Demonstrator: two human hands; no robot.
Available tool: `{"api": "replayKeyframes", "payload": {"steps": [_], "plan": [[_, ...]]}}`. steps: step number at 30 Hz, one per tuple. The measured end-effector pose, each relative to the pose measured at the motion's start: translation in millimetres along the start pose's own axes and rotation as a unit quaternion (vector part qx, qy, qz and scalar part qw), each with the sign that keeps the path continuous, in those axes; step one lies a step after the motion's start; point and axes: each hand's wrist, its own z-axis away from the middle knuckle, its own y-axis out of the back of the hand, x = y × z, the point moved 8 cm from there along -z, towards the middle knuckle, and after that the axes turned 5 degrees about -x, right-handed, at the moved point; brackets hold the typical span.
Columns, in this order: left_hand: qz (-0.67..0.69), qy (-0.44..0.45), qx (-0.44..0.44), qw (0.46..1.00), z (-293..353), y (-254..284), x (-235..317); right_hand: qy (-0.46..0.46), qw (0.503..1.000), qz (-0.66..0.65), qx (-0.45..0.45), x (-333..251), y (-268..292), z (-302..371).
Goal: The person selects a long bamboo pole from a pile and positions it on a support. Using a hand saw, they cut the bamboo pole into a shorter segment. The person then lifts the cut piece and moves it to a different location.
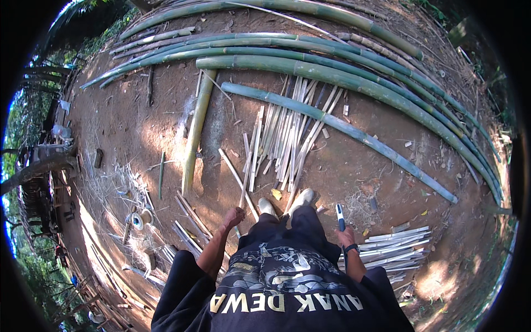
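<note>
My left hand [233, 217] is closed around a long, narrow bamboo strip [246, 181], whose lower end shows just below the fist. The strip slants up beside a fanned pile of split bamboo strips [276, 138] on the ground ahead of my feet. At my right side, my right hand [347, 237] grips a slim blue and white tool [340, 217] that points forward; it looks like a knife, but its exact kind is unclear. Another stack of pale bamboo strips [395, 246] lies on the ground just right of that hand.
Long green bamboo poles [332, 72] curve across the far ground. One thinner pole [359, 133] crosses the strip pile, and a thick yellowish pole [197, 138] lies left of it. A spool [142, 219] and scattered shavings sit at the left. Brown dirt surrounds my pale shoes [303, 200].
</note>
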Motion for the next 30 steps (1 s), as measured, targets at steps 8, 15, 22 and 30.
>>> {"api": "replayKeyframes", "payload": {"steps": [8, 15, 22, 30], "plan": [[-0.218, -0.2, -0.085, 0.951, -20, -14, 235, 0.059, 0.998, -0.016, -0.003, -19, -1, -7], [-0.438, -0.235, -0.349, 0.794, -23, -49, 233, 0.193, 0.975, -0.074, -0.081, -198, -47, 40], [-0.399, -0.289, -0.417, 0.764, -67, 49, 258, 0.137, 0.982, -0.076, -0.108, -296, -83, 51], [-0.442, -0.332, -0.436, 0.71, -60, 142, 284, 0.128, 0.985, -0.116, -0.023, -379, -104, 86]]}}
